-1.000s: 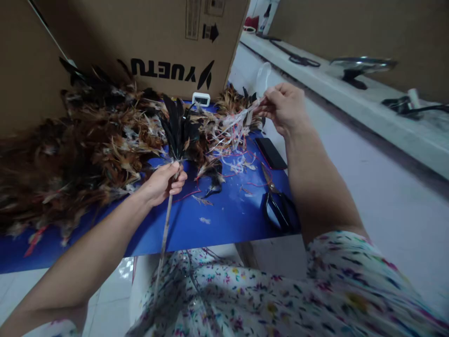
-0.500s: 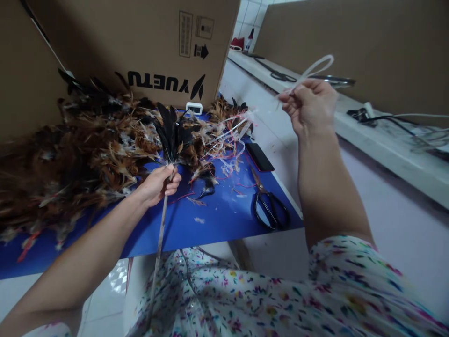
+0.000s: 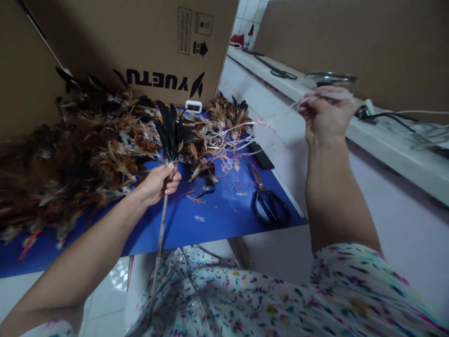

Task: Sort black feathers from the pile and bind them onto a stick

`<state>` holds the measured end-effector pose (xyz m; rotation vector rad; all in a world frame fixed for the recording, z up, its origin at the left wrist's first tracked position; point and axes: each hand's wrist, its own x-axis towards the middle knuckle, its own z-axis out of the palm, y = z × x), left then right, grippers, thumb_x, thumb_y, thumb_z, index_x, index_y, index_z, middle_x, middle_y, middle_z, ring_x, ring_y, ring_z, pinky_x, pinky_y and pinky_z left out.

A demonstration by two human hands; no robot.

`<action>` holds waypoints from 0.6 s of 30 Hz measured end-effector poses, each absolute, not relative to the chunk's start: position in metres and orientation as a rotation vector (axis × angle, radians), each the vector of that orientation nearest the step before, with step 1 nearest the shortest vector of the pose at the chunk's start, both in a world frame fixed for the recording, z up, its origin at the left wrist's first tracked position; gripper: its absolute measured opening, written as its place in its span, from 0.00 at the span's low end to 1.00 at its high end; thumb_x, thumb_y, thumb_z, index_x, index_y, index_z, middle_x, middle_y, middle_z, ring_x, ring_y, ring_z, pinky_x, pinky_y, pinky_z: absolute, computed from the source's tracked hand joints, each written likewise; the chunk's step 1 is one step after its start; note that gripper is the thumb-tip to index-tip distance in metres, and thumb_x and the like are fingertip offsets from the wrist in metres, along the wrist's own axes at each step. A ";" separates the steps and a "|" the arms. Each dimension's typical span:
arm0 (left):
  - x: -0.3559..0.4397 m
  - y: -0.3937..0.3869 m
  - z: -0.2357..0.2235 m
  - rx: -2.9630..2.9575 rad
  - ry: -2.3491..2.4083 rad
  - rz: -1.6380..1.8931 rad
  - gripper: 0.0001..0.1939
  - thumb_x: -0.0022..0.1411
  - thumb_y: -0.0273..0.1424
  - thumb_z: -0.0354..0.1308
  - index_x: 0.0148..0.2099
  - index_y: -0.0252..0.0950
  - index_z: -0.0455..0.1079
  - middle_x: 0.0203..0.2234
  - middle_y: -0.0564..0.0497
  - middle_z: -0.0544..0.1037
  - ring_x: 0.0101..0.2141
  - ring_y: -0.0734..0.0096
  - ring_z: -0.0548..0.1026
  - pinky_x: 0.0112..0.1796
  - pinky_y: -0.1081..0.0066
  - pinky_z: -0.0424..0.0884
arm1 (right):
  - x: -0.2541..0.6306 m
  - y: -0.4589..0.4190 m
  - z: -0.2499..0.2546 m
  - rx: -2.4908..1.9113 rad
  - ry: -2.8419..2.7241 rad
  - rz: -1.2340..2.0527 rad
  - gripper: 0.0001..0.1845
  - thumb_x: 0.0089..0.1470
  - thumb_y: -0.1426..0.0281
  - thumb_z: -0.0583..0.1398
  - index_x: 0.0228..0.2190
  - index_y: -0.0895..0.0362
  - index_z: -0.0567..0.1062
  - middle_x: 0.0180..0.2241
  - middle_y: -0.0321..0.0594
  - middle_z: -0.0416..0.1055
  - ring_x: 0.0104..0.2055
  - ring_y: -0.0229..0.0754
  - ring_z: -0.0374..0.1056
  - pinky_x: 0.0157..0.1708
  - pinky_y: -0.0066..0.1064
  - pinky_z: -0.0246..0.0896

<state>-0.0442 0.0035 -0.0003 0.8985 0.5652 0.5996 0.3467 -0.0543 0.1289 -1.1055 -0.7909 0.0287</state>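
My left hand is closed around a thin stick just below a tuft of black feathers at its top. The stick slants down towards my lap. Raised on the right, my right hand pinches a whitish translucent strip, partly blurred. A tangle of white and red strips lies on the blue tabletop between my hands. Brown feather bunches are heaped to the left of my left hand. Black-handled scissors rest near the table's right edge.
A cardboard box stands behind the feathers, with a small white device at its foot. A dark phone lies by the scissors. On the right, a white ledge carries cables and another pair of scissors.
My right hand has moved right and slightly down, and the strip no longer stands up as a loop but lies across the hand. My left hand and the stick have stayed put.
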 end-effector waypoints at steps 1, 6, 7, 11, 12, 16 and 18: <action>-0.044 0.003 0.000 0.899 0.563 0.599 0.14 0.64 0.35 0.58 0.32 0.33 0.60 0.21 0.56 0.64 0.16 0.86 0.58 0.14 0.85 0.54 | 0.342 -0.057 0.124 -1.131 -0.822 0.063 0.18 0.45 0.90 0.55 0.23 0.54 0.69 0.21 0.33 0.69 0.23 0.33 0.68 0.23 0.26 0.59; -0.044 0.002 0.000 0.902 0.571 0.594 0.15 0.63 0.37 0.60 0.32 0.33 0.60 0.20 0.57 0.62 0.16 0.86 0.57 0.13 0.84 0.54 | 0.317 -0.077 0.097 -1.351 -0.984 0.276 0.12 0.40 0.86 0.60 0.22 0.57 0.73 0.23 0.36 0.73 0.23 0.35 0.70 0.24 0.27 0.63; -0.044 0.002 0.000 0.902 0.573 0.593 0.15 0.63 0.37 0.60 0.32 0.33 0.60 0.20 0.57 0.62 0.16 0.86 0.57 0.13 0.84 0.54 | 0.314 -0.081 0.093 -1.418 -1.060 0.352 0.10 0.40 0.84 0.62 0.23 0.58 0.75 0.23 0.37 0.74 0.24 0.36 0.70 0.25 0.28 0.65; -0.044 0.001 0.000 0.900 0.580 0.581 0.15 0.62 0.37 0.61 0.32 0.33 0.60 0.20 0.58 0.61 0.15 0.86 0.57 0.13 0.84 0.54 | 0.313 -0.087 0.084 -1.651 -1.423 0.722 0.11 0.43 0.66 0.71 0.31 0.58 0.80 0.25 0.38 0.76 0.26 0.35 0.69 0.25 0.26 0.64; -0.044 0.001 0.000 0.900 0.584 0.581 0.15 0.61 0.37 0.61 0.32 0.33 0.61 0.20 0.58 0.61 0.15 0.86 0.56 0.13 0.84 0.54 | 0.315 -0.083 0.082 -1.658 -1.433 0.762 0.15 0.44 0.60 0.70 0.31 0.58 0.80 0.25 0.38 0.75 0.25 0.34 0.67 0.24 0.24 0.62; -0.044 0.001 -0.001 0.898 0.590 0.576 0.15 0.61 0.37 0.62 0.33 0.33 0.61 0.20 0.58 0.62 0.15 0.86 0.56 0.13 0.84 0.55 | 0.324 -0.041 0.072 -1.740 -1.130 0.527 0.23 0.54 0.50 0.63 0.25 0.58 0.76 0.26 0.41 0.75 0.21 0.32 0.62 0.19 0.25 0.55; -0.045 0.000 -0.002 0.892 0.590 0.572 0.15 0.61 0.37 0.62 0.33 0.33 0.62 0.20 0.57 0.62 0.15 0.85 0.57 0.13 0.84 0.55 | 0.328 -0.012 0.063 -1.927 -1.065 0.306 0.20 0.57 0.56 0.62 0.23 0.58 0.74 0.25 0.42 0.74 0.23 0.35 0.65 0.24 0.28 0.60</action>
